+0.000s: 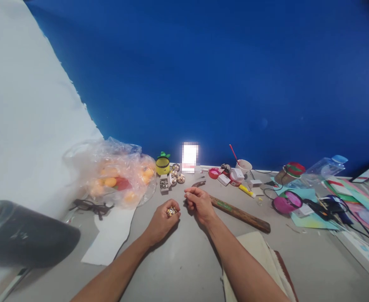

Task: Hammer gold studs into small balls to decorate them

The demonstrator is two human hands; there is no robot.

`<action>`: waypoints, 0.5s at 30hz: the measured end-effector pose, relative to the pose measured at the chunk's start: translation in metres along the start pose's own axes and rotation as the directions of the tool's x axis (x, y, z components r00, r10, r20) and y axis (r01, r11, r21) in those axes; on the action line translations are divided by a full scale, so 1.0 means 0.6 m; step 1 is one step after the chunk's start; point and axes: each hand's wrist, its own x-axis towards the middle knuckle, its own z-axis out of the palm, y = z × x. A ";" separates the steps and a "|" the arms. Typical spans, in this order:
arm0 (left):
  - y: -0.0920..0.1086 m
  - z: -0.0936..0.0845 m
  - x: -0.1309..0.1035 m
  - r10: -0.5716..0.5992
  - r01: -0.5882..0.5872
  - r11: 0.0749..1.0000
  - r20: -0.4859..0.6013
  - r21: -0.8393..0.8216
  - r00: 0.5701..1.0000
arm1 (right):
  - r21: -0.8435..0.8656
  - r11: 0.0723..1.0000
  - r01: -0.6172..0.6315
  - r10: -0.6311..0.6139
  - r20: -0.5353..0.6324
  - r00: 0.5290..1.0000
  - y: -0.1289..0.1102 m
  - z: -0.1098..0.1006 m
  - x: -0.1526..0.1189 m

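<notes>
My left hand [165, 218] is closed round a small round ornament [171, 211] with a shiny, gold-and-silver look. To its right, my right hand [199, 204] is pinched at the fingertips; whatever it grips is too small to name. The wooden handle of a hammer [239, 213] runs from behind my right hand toward the lower right. Beyond my hands stand a small open box [164, 184] of metallic bits and several shiny round ornaments [180, 178].
Plastic bags of orange fruit [121, 180], glasses [92, 206] and a dark cylinder [27, 235] lie left. On the right are a white cup [244, 166], a yellow tube [246, 191], a pink pot [287, 203], a cloth [256, 256] and a power strip [363, 253].
</notes>
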 end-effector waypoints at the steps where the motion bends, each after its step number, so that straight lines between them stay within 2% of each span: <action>1: 0.000 0.000 0.000 -0.003 0.003 1.000 0.007 0.000 1.000 | -0.003 1.000 0.001 -0.001 0.002 1.000 0.000 0.000 0.000; 15: 0.005 -0.001 -0.004 0.038 -0.038 0.999 0.030 0.003 0.999 | -0.050 0.998 0.027 -0.026 0.018 1.000 0.002 0.000 0.000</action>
